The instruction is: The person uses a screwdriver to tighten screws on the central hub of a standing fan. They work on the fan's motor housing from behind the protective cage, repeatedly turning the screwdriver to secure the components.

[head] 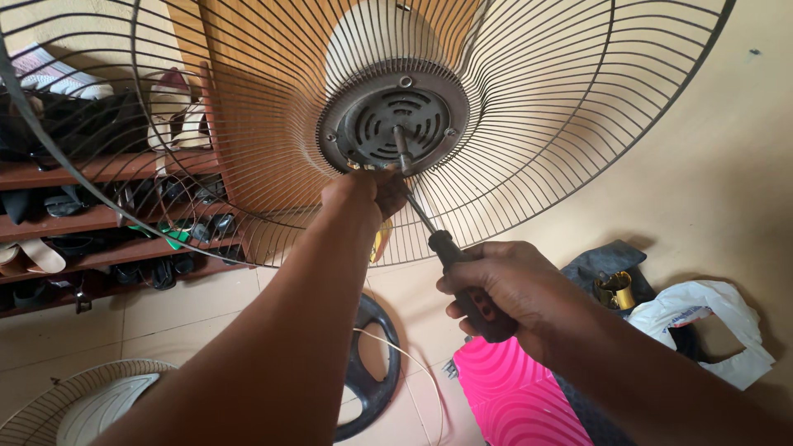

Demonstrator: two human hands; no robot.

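Observation:
A standing fan's rear wire guard (529, 149) fills the upper view, with its grey motor housing (395, 124) and bare shaft at the centre. My left hand (363, 192) presses against the lower edge of the housing, fingers closed on something small I cannot make out. My right hand (504, 289) grips the black handle of a screwdriver (450, 252), whose metal shaft runs up-left to the housing's lower rim beside my left fingers.
A wooden shoe rack (107, 215) with several shoes stands at left. On the tiled floor lie the fan's round black base (376, 363), a white cord, the front guard with blades (74, 409), a pink plastic stool (508, 396), dark cloth and a white bag (710, 318).

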